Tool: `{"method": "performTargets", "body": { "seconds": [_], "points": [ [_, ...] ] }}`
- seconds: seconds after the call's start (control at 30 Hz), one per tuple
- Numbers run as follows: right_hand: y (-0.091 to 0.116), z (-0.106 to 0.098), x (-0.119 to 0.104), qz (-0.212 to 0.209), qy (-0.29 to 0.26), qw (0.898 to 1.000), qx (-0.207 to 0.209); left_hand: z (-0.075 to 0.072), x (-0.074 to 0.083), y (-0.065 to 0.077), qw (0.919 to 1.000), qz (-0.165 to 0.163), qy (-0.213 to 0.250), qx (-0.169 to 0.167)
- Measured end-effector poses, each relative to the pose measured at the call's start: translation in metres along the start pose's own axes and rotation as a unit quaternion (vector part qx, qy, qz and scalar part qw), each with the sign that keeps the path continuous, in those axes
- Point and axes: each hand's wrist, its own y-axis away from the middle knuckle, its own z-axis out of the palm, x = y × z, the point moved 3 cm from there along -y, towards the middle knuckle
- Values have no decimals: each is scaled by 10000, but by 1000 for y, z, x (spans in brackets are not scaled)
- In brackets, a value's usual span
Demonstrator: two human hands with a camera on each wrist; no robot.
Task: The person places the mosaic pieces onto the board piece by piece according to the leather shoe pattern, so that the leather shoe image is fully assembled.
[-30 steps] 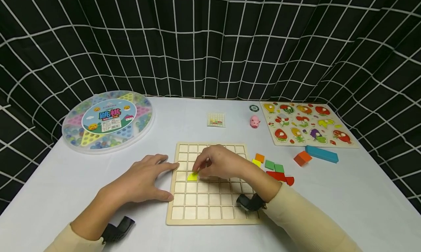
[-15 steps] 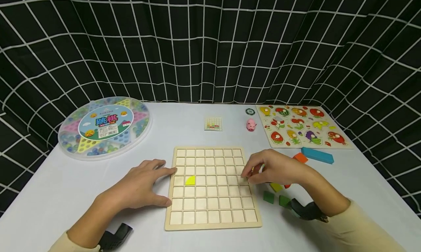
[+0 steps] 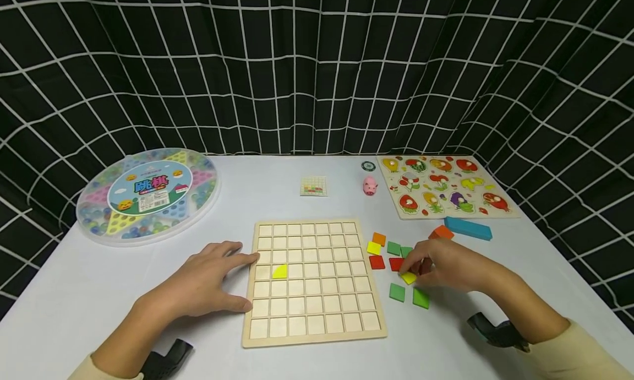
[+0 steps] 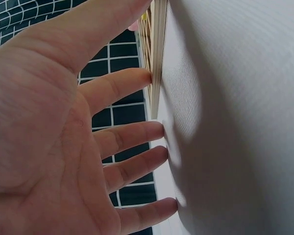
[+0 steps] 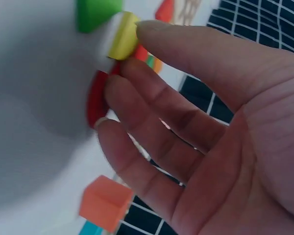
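The wooden grid board [image 3: 317,304] lies flat on the table, with one yellow quarter-round piece [image 3: 280,271] in a cell on its left side. My left hand [image 3: 205,283] touches the board's left edge with thumb and index finger, the other fingers stretched out. To the right of the board, my right hand [image 3: 453,265] pinches a yellow tile [image 5: 124,36] between thumb and fingertips, low over the table. Around it lie green tiles [image 3: 397,292], red tiles [image 3: 377,262], another yellow tile [image 3: 373,248] and an orange tile [image 3: 378,239]. A red piece [image 5: 96,100] sits close under the fingers.
Beyond the right hand are an orange block [image 3: 441,232] and a blue block [image 3: 468,228]. Farther back lie a fruit puzzle board [image 3: 448,187], a pink pig [image 3: 369,185], a round chip [image 3: 368,166] and a pattern card [image 3: 313,185]. A marble game box [image 3: 148,195] occupies the back left.
My right hand has let go of the yellow quarter-round piece on the board and moved right to the loose tiles, where it has taken hold of a yellow tile. My left hand stays at the board's edge.
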Motion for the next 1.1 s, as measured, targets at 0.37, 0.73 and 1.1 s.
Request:
{"method": "performTargets", "body": {
  "seconds": [0.37,0.73,1.1],
  "points": [
    [-6,8,-4,-139,579,9974,411,-5,0,0,10000,19,9,66],
    [-12,7,-14,20,537,9982,272,-5,-1,0,10000,33,-55,61],
    [-42,-4,-49,-1001,-858,9907,349,-2,-1,0,10000,-7,-28,25]
  ]
}}
